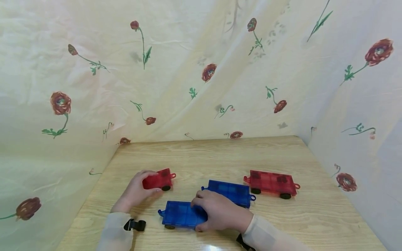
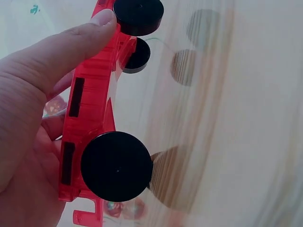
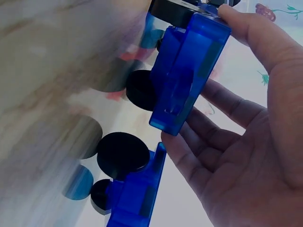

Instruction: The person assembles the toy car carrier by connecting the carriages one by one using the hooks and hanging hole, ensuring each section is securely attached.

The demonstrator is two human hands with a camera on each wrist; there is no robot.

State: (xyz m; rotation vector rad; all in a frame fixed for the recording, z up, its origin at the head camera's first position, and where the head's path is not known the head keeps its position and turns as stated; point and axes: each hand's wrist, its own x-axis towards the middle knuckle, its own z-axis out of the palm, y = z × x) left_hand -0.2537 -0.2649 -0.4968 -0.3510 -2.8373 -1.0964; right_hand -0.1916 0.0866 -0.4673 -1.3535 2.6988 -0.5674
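Four see-through plastic toy train cars on black wheels are on the wooden table. At the left, my left hand (image 1: 138,190) grips a red train car (image 1: 163,177), thumb along its near side; the palm hides its left end. In the left wrist view its wheels (image 2: 117,166) and hook face the tabletop. My right hand (image 1: 218,211) holds the nearer blue train car (image 1: 179,214) by its right end, thumb on the near side and fingers on the far side. Just behind that hand stands a second blue train car (image 1: 230,191), partly covered by it.
Another red train car (image 1: 273,183) stands at the right, its hook toward the blue one and its ring pointing right. A flowered cloth (image 1: 176,87) hangs along the back and both sides of the table (image 1: 201,153). Black straps (image 1: 135,225) are at the wrists.
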